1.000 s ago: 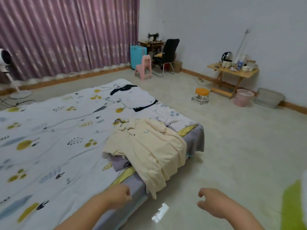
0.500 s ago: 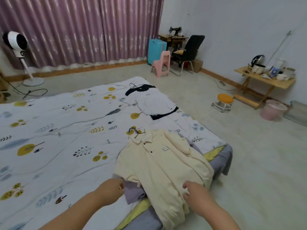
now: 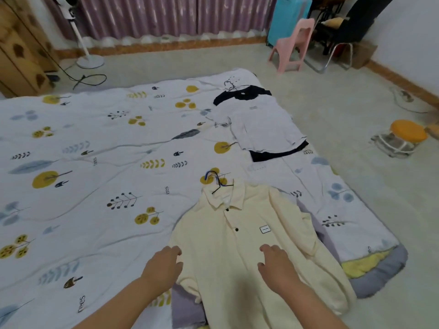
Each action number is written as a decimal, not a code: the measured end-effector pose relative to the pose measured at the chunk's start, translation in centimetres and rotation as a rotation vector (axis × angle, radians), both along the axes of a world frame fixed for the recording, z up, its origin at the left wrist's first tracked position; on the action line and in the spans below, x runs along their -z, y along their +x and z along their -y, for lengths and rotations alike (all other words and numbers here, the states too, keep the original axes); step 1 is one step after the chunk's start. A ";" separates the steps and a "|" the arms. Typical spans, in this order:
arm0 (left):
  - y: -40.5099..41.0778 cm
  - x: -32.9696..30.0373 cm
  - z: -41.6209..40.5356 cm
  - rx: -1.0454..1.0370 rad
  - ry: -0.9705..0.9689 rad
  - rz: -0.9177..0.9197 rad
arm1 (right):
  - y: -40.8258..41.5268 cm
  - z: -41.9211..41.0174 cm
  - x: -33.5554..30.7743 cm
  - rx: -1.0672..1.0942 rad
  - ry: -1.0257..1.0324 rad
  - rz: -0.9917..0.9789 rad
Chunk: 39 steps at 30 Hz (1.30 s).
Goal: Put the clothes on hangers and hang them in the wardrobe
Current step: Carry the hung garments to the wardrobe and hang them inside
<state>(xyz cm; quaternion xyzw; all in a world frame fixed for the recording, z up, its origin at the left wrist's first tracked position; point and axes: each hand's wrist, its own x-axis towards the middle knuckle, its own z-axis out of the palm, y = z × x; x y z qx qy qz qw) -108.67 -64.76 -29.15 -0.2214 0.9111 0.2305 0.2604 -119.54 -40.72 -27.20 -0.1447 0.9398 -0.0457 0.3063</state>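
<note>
Bottom hem of the cream shirt [image 3: 242, 248] runs out of frame below; its right sleeve [image 3: 332, 276] droops over the bed [image 3: 71, 210] edge. A grey-lilac garment [image 3: 187, 309] lies under it, mostly covered. Black hanger [image 3: 219, 184] is inside the collar, only hook and neck showing; its hook seems to overlap a blue one, hard to separate. Shirt lies flat, front up, long axis running from me toward the far side, collar pointing away. My left hand [image 3: 164, 267] rests at the shirt's left edge, fingers loosely bent, gripping nothing. My right hand [image 3: 276, 264] lies on the shirt front, fingers relaxed, holding nothing. Further off, a white-and-black shirt [image 3: 259, 122] lies on its own hanger, collar also away.
</note>
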 end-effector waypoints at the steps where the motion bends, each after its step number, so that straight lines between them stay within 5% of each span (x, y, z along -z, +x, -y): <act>1: -1.5 1.0 -0.4 -0.022 -0.012 0.015 | -2.0 0.3 1.1 -0.026 0.017 -0.002; 20: -13.0 17.7 1.9 -0.135 -0.212 0.198 | -29.9 8.1 20.6 -0.203 0.039 -0.062; 29: -15.0 17.0 2.2 -0.214 -0.196 0.236 | -29.6 7.6 18.5 -0.274 0.139 -0.108; 39: -16.0 10.3 0.5 -0.333 -0.133 -0.003 | -22.6 2.5 8.1 -0.202 -0.035 -0.157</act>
